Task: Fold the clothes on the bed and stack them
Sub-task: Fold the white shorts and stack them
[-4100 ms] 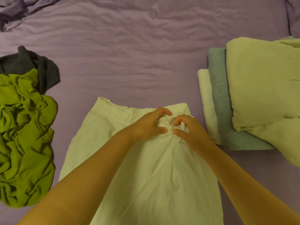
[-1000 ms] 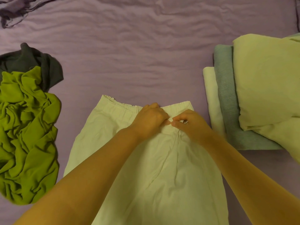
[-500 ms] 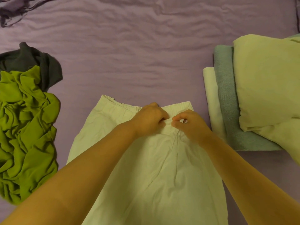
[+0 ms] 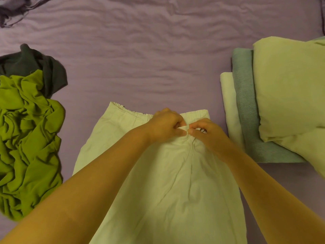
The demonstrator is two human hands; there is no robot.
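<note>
Purple bed [image 4: 158, 59]: pale trousers [image 4: 167, 182] were still pinched at the waistband by left hand [image 4: 165, 127] and right hand [image 4: 207, 134]; folding not begun.

Both hands met fingertip to fingertip, forearms bare.

Left hand [image 4: 165, 126] curled, thumb and forefinger pinched on a small tuck of pale cloth; right hand [image 4: 206, 133] curled likewise, pinched just beside it. Forearms reached in from the lower corners, converged at the wrists, knuckles turned upward.

Bed [image 4: 158, 59] under clothes [image 4: 29, 131]
</note>
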